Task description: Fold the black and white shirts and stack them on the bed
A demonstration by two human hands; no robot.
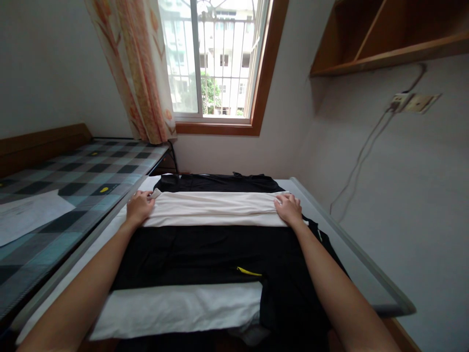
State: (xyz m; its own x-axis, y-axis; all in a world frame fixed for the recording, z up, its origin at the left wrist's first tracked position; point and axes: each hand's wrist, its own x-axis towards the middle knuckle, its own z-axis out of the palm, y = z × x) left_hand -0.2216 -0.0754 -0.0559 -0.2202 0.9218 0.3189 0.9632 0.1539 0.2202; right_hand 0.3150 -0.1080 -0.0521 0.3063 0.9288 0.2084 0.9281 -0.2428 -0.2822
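A long white cloth (pixel 216 208), folded into a strip, lies across a black garment (pixel 205 249) on a table. At its left end, my left hand (pixel 139 208) pinches the edge, where a small corner sticks up. My right hand (pixel 288 208) grips the cloth's right end with curled fingers, its thumb on the inner side. A second white or pale grey panel (pixel 183 308) lies nearer to me over the black fabric. A small yellow strip (pixel 249 271) shows on the black garment between the two white pieces.
The pale table (pixel 366 274) has a raised grey rim. To the left stands a bed with a checked mattress (pixel 120 161), bearing paper sheets (pixel 32 215). Behind are a curtain (pixel 142 73) and a barred window (pixel 223 63). Cables (pixel 361 159) hang from a socket on the right wall.
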